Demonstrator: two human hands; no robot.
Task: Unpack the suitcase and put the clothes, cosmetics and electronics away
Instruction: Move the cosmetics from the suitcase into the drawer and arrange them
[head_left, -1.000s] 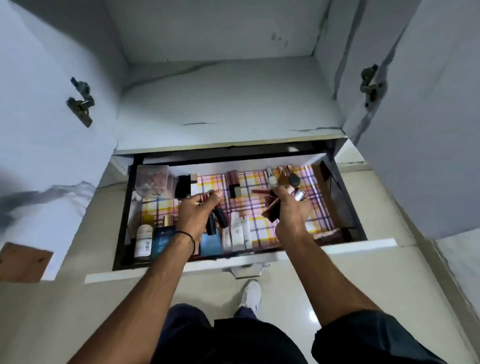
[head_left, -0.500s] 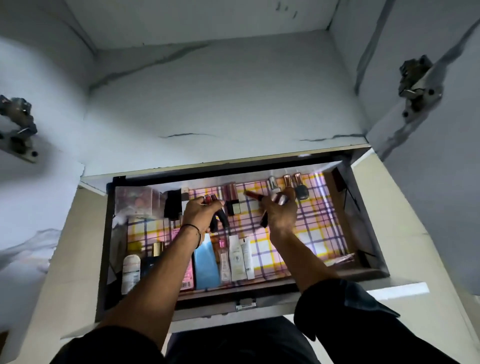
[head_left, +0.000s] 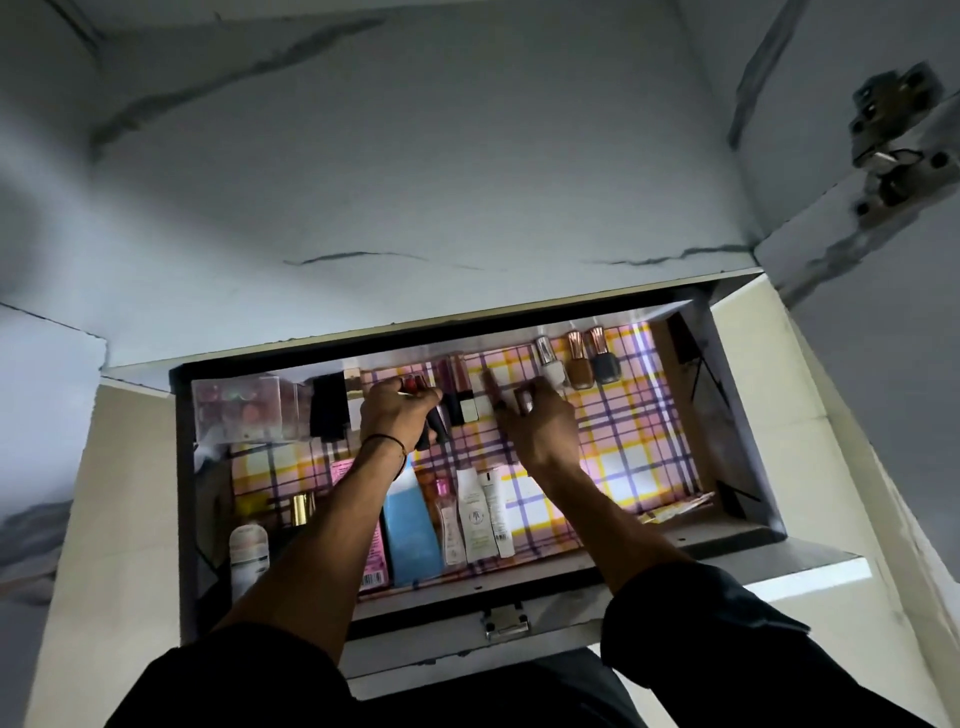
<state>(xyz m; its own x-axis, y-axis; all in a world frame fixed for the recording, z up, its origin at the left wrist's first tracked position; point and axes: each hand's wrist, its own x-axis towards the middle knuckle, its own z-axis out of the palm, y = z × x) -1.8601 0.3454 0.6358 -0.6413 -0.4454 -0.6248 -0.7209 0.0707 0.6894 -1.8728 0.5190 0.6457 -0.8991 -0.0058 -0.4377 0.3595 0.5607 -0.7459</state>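
We see the left hand (head_left: 397, 415) at mid-frame clenched round a few dark lipstick tubes (head_left: 435, 435). Just right of it, the right hand (head_left: 543, 428) grasps a small tube (head_left: 523, 401). Both reach into the open drawer (head_left: 727, 364), with three nail polish bottles (head_left: 579, 364) to their upper right.

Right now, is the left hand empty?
No, the left hand grips several dark cosmetic tubes over the open drawer.
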